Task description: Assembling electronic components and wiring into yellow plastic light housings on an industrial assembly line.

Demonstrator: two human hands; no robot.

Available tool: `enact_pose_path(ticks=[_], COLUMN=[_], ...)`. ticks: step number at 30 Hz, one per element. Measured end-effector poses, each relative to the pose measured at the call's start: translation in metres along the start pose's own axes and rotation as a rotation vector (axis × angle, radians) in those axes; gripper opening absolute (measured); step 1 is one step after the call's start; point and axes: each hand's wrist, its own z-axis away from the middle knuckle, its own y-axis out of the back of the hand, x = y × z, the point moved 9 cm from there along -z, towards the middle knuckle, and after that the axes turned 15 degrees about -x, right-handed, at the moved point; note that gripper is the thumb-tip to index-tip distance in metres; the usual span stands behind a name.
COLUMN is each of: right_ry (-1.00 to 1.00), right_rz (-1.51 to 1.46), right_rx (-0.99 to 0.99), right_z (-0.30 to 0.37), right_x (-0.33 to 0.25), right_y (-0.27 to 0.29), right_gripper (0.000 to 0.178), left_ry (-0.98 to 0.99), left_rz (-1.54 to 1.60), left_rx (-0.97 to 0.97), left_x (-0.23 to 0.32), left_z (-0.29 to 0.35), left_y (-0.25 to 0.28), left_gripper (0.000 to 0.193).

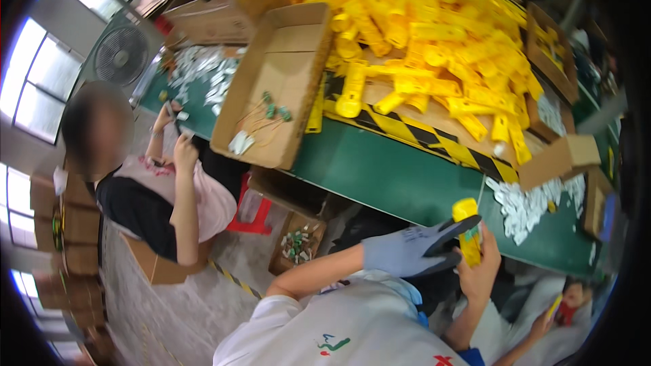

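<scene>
A long yellow plastic housing [469, 247] with a rounded head is held upright in front of me, close to the table's front edge. A bit of green shows at its side. My right hand [480, 268], bare, wraps round its lower part from the right. From the left comes my left hand [413, 249] in a grey-blue glove with dark fingertips; its fingers close across the housing's middle. The gloved fingertips partly cover the piece, so what lies under them is hidden.
A big heap of yellow housings [434, 47] lies behind striped tape [420, 137] on the green table [366, 169]. Left of it stands a cardboard box [271, 81] with green parts. White pieces [522, 210] lie right. A co-worker [163, 196] sits left; another person's hand [542, 325] shows lower right.
</scene>
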Motion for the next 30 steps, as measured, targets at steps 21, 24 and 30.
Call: enact_pose_path(ticks=[21, 24, 30], right_ry=[-0.309, -0.230, -0.112], right_rz=[0.787, 0.993, 0.793], right_rx=[0.597, 0.714, 0.957], right_z=[-0.001, 0.009, 0.071], right_x=[0.271, 0.244, 0.184], right_y=[0.285, 0.278, 0.220], right_gripper=[0.048, 0.043, 0.028], left_ry=[0.862, 0.833, 0.557], left_rz=[-0.488, -0.707, -0.450], left_rx=[0.717, 0.811, 1.230], left_x=[-0.179, -0.161, -0.095], left_z=[0.297, 0.290, 0.326], left_y=[0.269, 0.281, 0.309], left_gripper=[0.056, 0.037, 0.033])
